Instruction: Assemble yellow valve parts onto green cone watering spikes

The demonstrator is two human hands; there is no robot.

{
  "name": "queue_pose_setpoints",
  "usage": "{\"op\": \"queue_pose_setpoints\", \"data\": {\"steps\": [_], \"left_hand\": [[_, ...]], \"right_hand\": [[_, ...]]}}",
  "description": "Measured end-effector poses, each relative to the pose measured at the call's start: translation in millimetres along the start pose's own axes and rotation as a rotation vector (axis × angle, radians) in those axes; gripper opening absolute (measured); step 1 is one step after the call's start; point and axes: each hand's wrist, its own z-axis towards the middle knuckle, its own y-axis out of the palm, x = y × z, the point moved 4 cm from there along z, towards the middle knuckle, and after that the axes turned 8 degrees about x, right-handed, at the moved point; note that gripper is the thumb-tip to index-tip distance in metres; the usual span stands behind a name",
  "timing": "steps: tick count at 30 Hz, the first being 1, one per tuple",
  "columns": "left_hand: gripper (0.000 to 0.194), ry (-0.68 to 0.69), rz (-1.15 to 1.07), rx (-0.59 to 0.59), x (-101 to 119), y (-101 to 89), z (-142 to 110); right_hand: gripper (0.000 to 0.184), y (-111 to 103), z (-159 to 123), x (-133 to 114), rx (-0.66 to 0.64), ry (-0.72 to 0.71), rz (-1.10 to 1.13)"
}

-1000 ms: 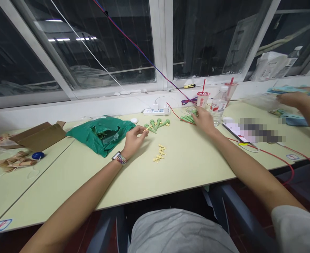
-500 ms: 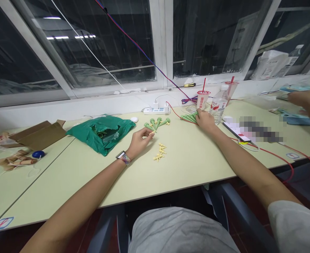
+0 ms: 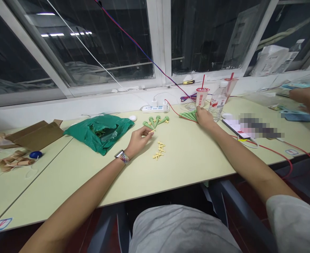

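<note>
My left hand (image 3: pixel 138 142) is closed in a pinch on a small pale-yellow piece (image 3: pixel 152 131), just in front of a fan of green cone-shaped pieces (image 3: pixel 157 121) with yellow bits at some of their heads. Nearer to me lie several loose pale-yellow figure-like pieces (image 3: pixel 159 151). Farther right, a row of green cone-shaped pieces (image 3: pixel 188 116) lies slanted on the table. At that row's right end my right hand (image 3: pixel 206 118) has its fingers closed on a green cone-shaped piece; the fingertips are partly hidden.
A torn green plastic bag (image 3: pixel 102 131) and a cardboard box (image 3: pixel 40 133) lie left, near wooden toys with a blue ball (image 3: pixel 36 155). Behind my right hand stand a lidded cup (image 3: pixel 201 96) and a bottle (image 3: pixel 218 102). A power strip (image 3: pixel 155 109), phone (image 3: pixel 235 127), red cable, and another person's hand (image 3: pixel 302 96) are around.
My left hand has moved slightly right with the yellow piece, toward the tips of the fanned cones. My right hand has lowered onto the end of the green row. The other person's hand shifted right.
</note>
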Motion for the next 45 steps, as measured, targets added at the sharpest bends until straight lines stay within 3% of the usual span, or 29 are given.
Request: {"op": "queue_pose_setpoints", "data": {"steps": [9, 21, 24, 27, 31, 34, 36, 38, 41, 45], "left_hand": [[0.034, -0.005, 0.004, -0.012, 0.6, 0.6, -0.4], [0.032, -0.002, 0.002, -0.031, 2.0, 2.9, -0.5], [0.032, 0.008, 0.016, -0.060, 5.3, 3.1, -1.2], [0.034, 0.004, 0.028, -0.091, 8.5, 3.2, -2.3], [0.034, -0.009, 0.013, -0.177, 12.2, 7.5, -5.5], [0.027, 0.028, 0.053, -0.238, 14.9, 11.7, -8.0], [0.026, 0.072, 0.113, -0.260, 16.2, 13.1, -9.1], [0.026, 0.110, 0.176, -0.270, 17.1, 13.0, -9.5], [0.031, 0.160, 0.257, -0.282, 18.8, 12.0, -9.6], [0.035, 0.274, 0.360, -0.313, 22.7, 13.3, -10.3]], "right_hand": [[0.046, -3.5, 2.6, 3.8, 0.004, 0.135, -0.075], [0.041, -12.4, -6.2, 0.5, -0.060, 0.070, -0.114], [0.037, -17.0, -6.5, -4.2, -0.002, 0.059, -0.099], [0.032, -17.9, -14.8, -23.4, 0.039, -0.040, 0.102], [0.025, -11.8, -48.2, -78.3, -0.097, -0.319, 0.539], [0.021, -7.2, -73.5, -118.0, -0.138, -0.438, 0.667], [0.021, -2.9, -79.9, -133.9, -0.097, -0.454, 0.665], [0.022, 1.2, -76.1, -140.0, 0.026, -0.457, 0.605], [0.027, 11.1, -57.5, -139.0, 0.194, -0.478, 0.461], [0.038, 29.5, -26.5, -136.3, 0.247, -0.491, 0.398]]}}
